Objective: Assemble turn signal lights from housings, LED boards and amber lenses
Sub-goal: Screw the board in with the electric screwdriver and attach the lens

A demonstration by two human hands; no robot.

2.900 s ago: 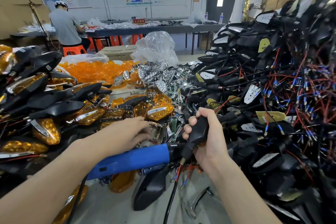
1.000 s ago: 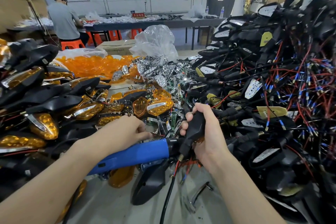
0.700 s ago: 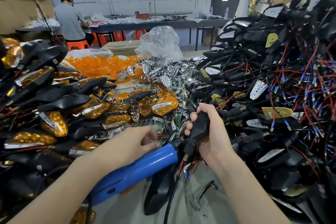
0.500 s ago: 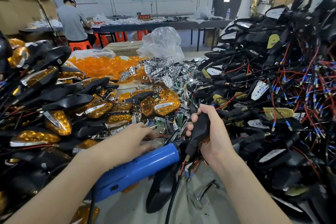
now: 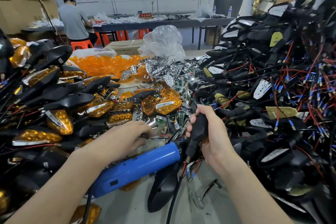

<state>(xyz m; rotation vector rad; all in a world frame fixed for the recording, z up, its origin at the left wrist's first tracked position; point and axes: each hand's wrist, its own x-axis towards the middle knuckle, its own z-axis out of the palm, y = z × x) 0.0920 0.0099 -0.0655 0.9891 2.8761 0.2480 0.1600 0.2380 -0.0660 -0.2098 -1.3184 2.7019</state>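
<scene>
Assembly workshop: heaped signal housings (image 5: 254, 33), long workbenches (image 5: 169, 23).

Housing (image 5: 198, 129) gripped in the right hand (image 5: 214, 138): smooth matt black plastic; tool body (image 5: 145, 165) beneath the left hand (image 5: 127, 138): smooth blue plastic, slight sheen; lenses (image 5: 60, 123) left of the left hand: glossy translucent amber plastic; reflectors (image 5: 169, 80) beyond both hands: mirror-bright chrome finish; bag (image 5: 163, 42) farther beyond: clear crinkled film; boards (image 5: 281, 112) right of the right hand: matt.

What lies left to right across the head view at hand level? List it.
Heap of finished amber lights → left hand → right hand gripping a black housing → heap of wired black housings.
</scene>
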